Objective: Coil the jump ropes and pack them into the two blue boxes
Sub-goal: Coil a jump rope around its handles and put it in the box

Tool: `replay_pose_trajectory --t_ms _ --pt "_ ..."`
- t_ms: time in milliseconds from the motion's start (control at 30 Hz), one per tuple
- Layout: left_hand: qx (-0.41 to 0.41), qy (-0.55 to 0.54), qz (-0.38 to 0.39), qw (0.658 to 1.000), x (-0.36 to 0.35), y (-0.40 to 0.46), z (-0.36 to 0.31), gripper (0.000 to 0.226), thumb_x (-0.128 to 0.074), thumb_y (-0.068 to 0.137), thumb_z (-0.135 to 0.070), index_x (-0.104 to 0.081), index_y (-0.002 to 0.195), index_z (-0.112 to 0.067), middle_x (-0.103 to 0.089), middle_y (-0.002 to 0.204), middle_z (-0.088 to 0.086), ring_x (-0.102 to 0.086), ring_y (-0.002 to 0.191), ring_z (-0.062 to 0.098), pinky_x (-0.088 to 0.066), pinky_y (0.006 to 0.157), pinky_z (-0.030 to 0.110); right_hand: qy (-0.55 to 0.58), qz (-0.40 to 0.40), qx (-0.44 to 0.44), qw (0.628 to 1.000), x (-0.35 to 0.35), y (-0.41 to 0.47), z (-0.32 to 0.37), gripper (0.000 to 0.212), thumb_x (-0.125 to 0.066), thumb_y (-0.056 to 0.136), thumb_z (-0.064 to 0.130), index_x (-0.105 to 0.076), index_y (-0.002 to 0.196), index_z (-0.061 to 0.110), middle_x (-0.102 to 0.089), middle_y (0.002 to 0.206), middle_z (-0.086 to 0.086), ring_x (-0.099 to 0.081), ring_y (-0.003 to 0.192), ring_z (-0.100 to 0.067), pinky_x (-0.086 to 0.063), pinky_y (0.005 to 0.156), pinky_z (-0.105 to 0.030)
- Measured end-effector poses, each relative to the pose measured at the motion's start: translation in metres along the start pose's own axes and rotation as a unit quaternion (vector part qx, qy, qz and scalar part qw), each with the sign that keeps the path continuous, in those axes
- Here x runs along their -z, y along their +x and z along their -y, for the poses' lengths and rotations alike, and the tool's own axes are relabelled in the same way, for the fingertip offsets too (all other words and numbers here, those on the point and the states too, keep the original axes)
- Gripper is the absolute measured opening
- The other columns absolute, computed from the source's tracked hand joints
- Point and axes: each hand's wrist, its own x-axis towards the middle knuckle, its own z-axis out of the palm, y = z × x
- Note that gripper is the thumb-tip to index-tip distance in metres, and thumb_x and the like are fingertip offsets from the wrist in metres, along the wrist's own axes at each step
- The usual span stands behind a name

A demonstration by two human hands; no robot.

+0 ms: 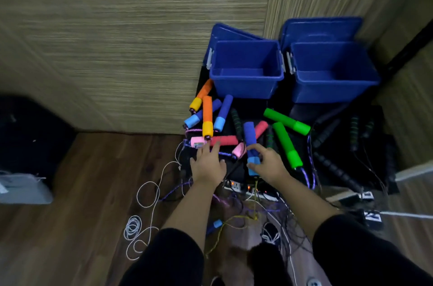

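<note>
Two open blue boxes, the left box [246, 74] and the right box [332, 77], stand on a black surface in the corner, both empty inside. In front of them lies a heap of jump rope handles: orange-yellow [207, 116], blue [222, 112], pink-red [220, 140] and green [287, 145]. My right hand [269, 163] grips a blue handle [250, 138] near its light-blue end. My left hand [207, 163] reaches with straight fingers onto the pink-red handle. Ropes trail down over the front edge to the floor.
Black jump ropes [337, 168] lie at the right of the pile. A white cord [145, 215] loops on the wooden floor, with tangled purple and yellow ropes and a power strip [248, 190] near my arms. A dark object sits at far left.
</note>
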Motion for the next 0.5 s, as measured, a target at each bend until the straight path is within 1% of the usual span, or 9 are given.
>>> replay_pose_trajectory --t_ms 67,133,200,233,300,333,367,400,500 --pt "-0.021 0.011 -0.001 1.0 0.0 -0.014 0.013 0.058 -0.048 0.096 -0.033 -0.026 0.149 -0.026 -0.027 0.154 0.003 -0.023 0.141 0.024 -0.029 0.109 0.053 -0.011 -0.001 0.002 1.0 -0.013 -0.022 0.007 0.046 -0.073 0.077 0.012 -0.059 0.12 0.022 -0.052 0.096 -0.016 -0.049 0.08 -0.023 -0.028 0.067 -0.017" --pt "-0.051 0.012 -0.019 0.998 -0.006 -0.031 0.029 0.056 -0.049 0.094 -0.033 -0.032 0.147 -0.024 -0.035 0.149 0.002 -0.032 0.136 0.022 -0.034 0.106 0.048 -0.003 -0.007 0.0 1.0 -0.026 -0.044 0.012 0.047 -0.072 0.077 0.009 -0.059 0.12 0.023 -0.047 0.093 -0.013 -0.047 0.079 -0.022 -0.027 0.066 -0.016" --pt "-0.084 -0.003 -0.05 0.995 -0.014 -0.049 0.046 0.052 -0.055 0.089 -0.028 -0.046 0.14 -0.02 -0.047 0.14 0.005 -0.047 0.126 0.025 -0.044 0.096 0.045 0.004 -0.004 -0.009 1.0 -0.042 -0.065 0.012 0.047 -0.072 0.077 0.01 -0.059 0.12 0.024 -0.045 0.092 -0.009 -0.048 0.08 -0.021 -0.027 0.068 -0.016" --pt "-0.099 -0.015 -0.073 0.992 -0.021 -0.058 0.054 0.051 -0.061 0.083 -0.025 -0.054 0.133 -0.017 -0.055 0.132 0.007 -0.055 0.117 0.027 -0.049 0.087 0.045 0.001 0.003 -0.012 1.0 -0.052 -0.074 0.01 0.047 -0.072 0.077 0.01 -0.059 0.12 0.024 -0.045 0.093 -0.009 -0.049 0.082 -0.022 -0.03 0.071 -0.016" --pt "-0.111 -0.023 -0.103 0.988 -0.04 -0.073 0.072 0.049 -0.069 0.073 -0.02 -0.063 0.121 -0.014 -0.063 0.118 0.01 -0.064 0.101 0.029 -0.053 0.074 0.043 0.003 0.028 -0.004 1.0 -0.074 -0.087 -0.001 0.047 -0.072 0.077 0.01 -0.06 0.12 0.023 -0.045 0.093 -0.008 -0.055 0.087 -0.026 -0.041 0.083 -0.022" --pt "-0.105 -0.021 -0.102 0.989 -0.051 -0.079 0.08 0.049 -0.071 0.071 -0.019 -0.064 0.12 -0.014 -0.064 0.117 0.01 -0.065 0.099 0.03 -0.053 0.072 0.043 0.007 0.04 0.006 0.999 -0.085 -0.092 -0.007 0.047 -0.072 0.076 0.01 -0.06 0.12 0.023 -0.045 0.093 -0.007 -0.056 0.088 -0.027 -0.046 0.087 -0.031" --pt "-0.098 -0.022 -0.095 0.99 -0.061 -0.082 0.087 0.05 -0.072 0.072 -0.019 -0.064 0.121 -0.014 -0.064 0.117 0.01 -0.065 0.098 0.03 -0.053 0.072 0.043 0.011 0.051 0.019 0.998 -0.094 -0.095 -0.014 0.047 -0.072 0.077 0.009 -0.06 0.12 0.023 -0.045 0.095 -0.006 -0.055 0.088 -0.026 -0.048 0.086 -0.037" --pt "-0.086 -0.023 -0.083 0.993 -0.072 -0.084 0.093 0.05 -0.071 0.073 -0.02 -0.063 0.122 -0.016 -0.064 0.119 0.01 -0.065 0.099 0.03 -0.053 0.074 0.043 0.012 0.057 0.032 0.998 -0.103 -0.097 -0.021 0.047 -0.071 0.078 0.009 -0.059 0.121 0.023 -0.044 0.097 -0.005 -0.054 0.087 -0.024 -0.049 0.085 -0.039" --pt "-0.038 -0.006 -0.024 0.999 -0.101 -0.091 0.109 0.049 -0.059 0.085 -0.027 -0.052 0.134 -0.023 -0.054 0.132 0.003 -0.057 0.115 0.024 -0.048 0.088 0.043 0.004 0.056 0.063 0.996 -0.132 -0.101 -0.039 0.045 -0.067 0.081 0.012 -0.058 0.123 0.022 -0.048 0.104 -0.007 -0.054 0.087 -0.023 -0.049 0.082 -0.035"
